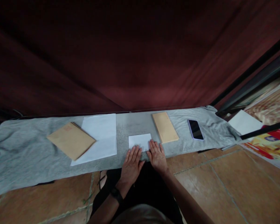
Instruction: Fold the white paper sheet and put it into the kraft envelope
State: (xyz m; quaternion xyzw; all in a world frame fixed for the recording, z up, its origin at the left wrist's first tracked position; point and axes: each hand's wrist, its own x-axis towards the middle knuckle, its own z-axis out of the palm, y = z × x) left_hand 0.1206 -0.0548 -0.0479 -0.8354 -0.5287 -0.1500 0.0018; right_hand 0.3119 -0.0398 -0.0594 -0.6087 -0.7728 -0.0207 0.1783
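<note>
A small white sheet of paper (140,140), seemingly folded, lies on the grey cloth in front of me. My left hand (132,163) rests flat on its near left part with fingers stretched out. On its near right corner lies my right hand (157,155), fingers also extended and flat. Just beyond the right hand is a stack of brown envelopes (165,127). Farther left, larger white sheets (102,133) are partly covered by another pile of brown envelopes (71,140).
A phone (195,129) with a dark screen lies at the right on the grey cloth (23,149). Behind the narrow surface hangs a dark red curtain (130,62). Dark metal bars (254,74) and a colourful box (270,143) stand at the right, above the tiled floor (214,180).
</note>
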